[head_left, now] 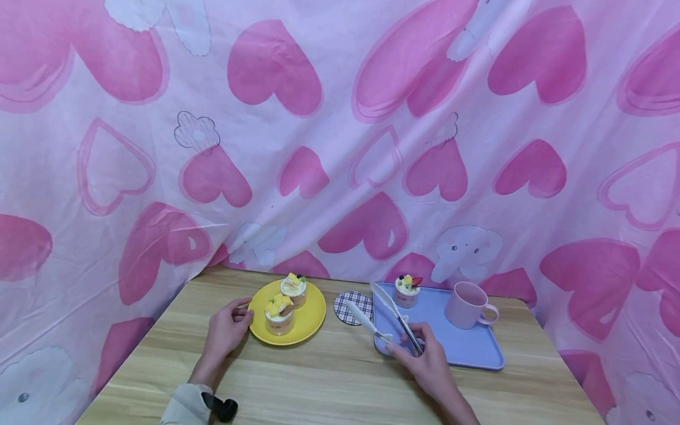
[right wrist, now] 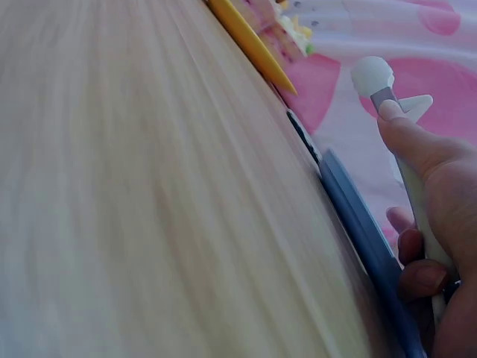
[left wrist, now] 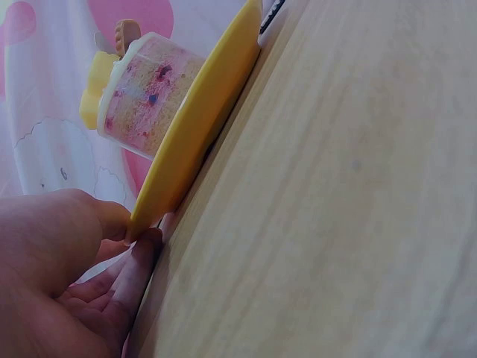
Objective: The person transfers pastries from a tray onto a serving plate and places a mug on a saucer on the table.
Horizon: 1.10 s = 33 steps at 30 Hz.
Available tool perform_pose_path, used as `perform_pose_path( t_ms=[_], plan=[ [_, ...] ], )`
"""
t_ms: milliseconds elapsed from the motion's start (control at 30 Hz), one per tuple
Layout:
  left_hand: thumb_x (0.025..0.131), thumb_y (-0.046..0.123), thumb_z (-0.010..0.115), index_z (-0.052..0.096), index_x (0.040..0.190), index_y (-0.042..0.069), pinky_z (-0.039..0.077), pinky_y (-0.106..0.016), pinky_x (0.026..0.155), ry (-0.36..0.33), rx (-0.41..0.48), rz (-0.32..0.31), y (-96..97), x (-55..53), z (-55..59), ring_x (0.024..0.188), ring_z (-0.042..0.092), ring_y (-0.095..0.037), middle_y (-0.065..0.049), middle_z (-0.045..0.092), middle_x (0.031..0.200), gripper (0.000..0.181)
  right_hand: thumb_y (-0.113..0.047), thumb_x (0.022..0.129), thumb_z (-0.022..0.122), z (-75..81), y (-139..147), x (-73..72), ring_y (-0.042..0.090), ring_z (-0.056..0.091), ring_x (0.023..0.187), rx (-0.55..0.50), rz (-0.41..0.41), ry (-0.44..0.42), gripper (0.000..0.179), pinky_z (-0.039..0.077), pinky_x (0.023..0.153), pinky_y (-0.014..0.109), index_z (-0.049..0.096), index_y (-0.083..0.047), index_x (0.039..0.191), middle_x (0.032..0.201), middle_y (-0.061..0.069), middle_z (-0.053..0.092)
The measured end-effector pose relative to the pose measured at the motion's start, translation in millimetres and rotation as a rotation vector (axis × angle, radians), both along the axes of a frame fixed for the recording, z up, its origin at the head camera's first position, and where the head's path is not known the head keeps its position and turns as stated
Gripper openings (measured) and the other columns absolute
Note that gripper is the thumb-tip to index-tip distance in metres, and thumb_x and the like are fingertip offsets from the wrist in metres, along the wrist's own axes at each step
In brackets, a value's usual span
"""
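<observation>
My left hand (head_left: 227, 326) pinches the left rim of a yellow plate (head_left: 313, 316), with thumb and fingers at its edge in the left wrist view. Two clear dessert cups stand on that plate: a front one (head_left: 279, 326) topped with yellow fruit pieces, and a back one (head_left: 295, 297) with fruit on cream. In my right hand (head_left: 429, 361) are metal tongs (head_left: 386, 300) with white tips, held spread over the left part of a blue tray (head_left: 473, 349). A third dessert cup (head_left: 406, 298), topped with a strawberry slice, stands upright at the tray's back left.
A pink mug (head_left: 463, 311) stands on the tray's right side, handle to the right. Between plate and tray lies a round checked coaster (head_left: 363, 300), partly under the tongs. A heart-patterned curtain (head_left: 303, 171) hangs behind the wooden table (head_left: 308, 383).
</observation>
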<state>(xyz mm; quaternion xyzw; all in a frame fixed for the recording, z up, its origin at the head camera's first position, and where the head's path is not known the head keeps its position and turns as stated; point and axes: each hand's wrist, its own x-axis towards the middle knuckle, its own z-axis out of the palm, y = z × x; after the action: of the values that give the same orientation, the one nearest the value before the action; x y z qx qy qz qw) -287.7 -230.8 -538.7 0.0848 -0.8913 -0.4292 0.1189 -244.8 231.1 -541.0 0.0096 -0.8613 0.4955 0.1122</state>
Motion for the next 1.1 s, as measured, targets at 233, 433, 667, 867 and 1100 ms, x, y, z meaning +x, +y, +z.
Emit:
perform_pose_path(
  t_ms=[233, 433, 667, 867, 1100],
  plan=[
    [0.096, 0.02, 0.065, 0.063, 0.133, 0.011, 0.062, -0.031, 0.077, 0.018, -0.006, -0.003, -0.1, 1.4, -0.1, 0.093, 0.071, -0.02, -0.012, 0.073, 0.106, 0.038, -0.052, 0.07, 0.088, 0.5, 13, -1.3, 0.017, 0.061, 0.094, 0.038, -0.114, 0.102, 0.07, 0.046, 0.073, 0.018, 0.055, -0.023, 0.123, 0.103, -0.003, 0.071],
    [0.096, 0.02, 0.065, 0.063, 0.133, 0.011, 0.062, -0.032, 0.079, 0.017, -0.002, -0.002, 0.7, 1.5, -0.3, 0.093, 0.071, -0.02, -0.012, 0.073, 0.107, 0.038, -0.048, 0.065, 0.092, 0.6, 17, -4.1, 0.019, 0.06, 0.094, 0.041, -0.255, 0.187, 0.075, 0.04, 0.077, 0.016, 0.055, -0.016, 0.123, 0.101, 0.001, 0.072],
    [0.096, 0.02, 0.065, 0.063, 0.133, 0.01, 0.061, -0.033, 0.079, 0.016, 0.0, -0.013, 0.2, 1.7, -0.4, 0.094, 0.071, -0.02, -0.012, 0.073, 0.107, 0.038, -0.045, 0.064, 0.094, -1.8, 27, -5.6, 0.02, 0.061, 0.094, 0.092, -0.391, 0.22, 0.075, 0.037, 0.077, 0.021, 0.056, -0.011, 0.119, 0.099, 0.0, 0.071],
    [0.096, 0.02, 0.066, 0.063, 0.133, 0.011, 0.061, -0.033, 0.079, 0.015, 0.004, -0.014, -0.3, 0.9, -0.3, 0.094, 0.071, -0.02, -0.012, 0.073, 0.107, 0.038, -0.052, 0.065, 0.091, -0.7, 32, -6.2, 0.026, 0.065, 0.103, 0.117, -0.439, 0.173, 0.077, 0.043, 0.085, 0.036, 0.056, -0.01, 0.119, 0.103, 0.004, 0.074],
    [0.096, 0.02, 0.065, 0.063, 0.133, 0.01, 0.061, -0.031, 0.077, 0.017, 0.002, -0.014, -1.0, 0.5, -0.9, 0.092, 0.071, -0.019, -0.011, 0.073, 0.106, 0.038, -0.058, 0.065, 0.089, -0.4, 35, -8.3, 0.032, 0.065, 0.108, 0.105, -0.464, 0.137, 0.08, 0.047, 0.089, 0.047, 0.056, -0.009, 0.119, 0.107, 0.01, 0.074]
  ],
)
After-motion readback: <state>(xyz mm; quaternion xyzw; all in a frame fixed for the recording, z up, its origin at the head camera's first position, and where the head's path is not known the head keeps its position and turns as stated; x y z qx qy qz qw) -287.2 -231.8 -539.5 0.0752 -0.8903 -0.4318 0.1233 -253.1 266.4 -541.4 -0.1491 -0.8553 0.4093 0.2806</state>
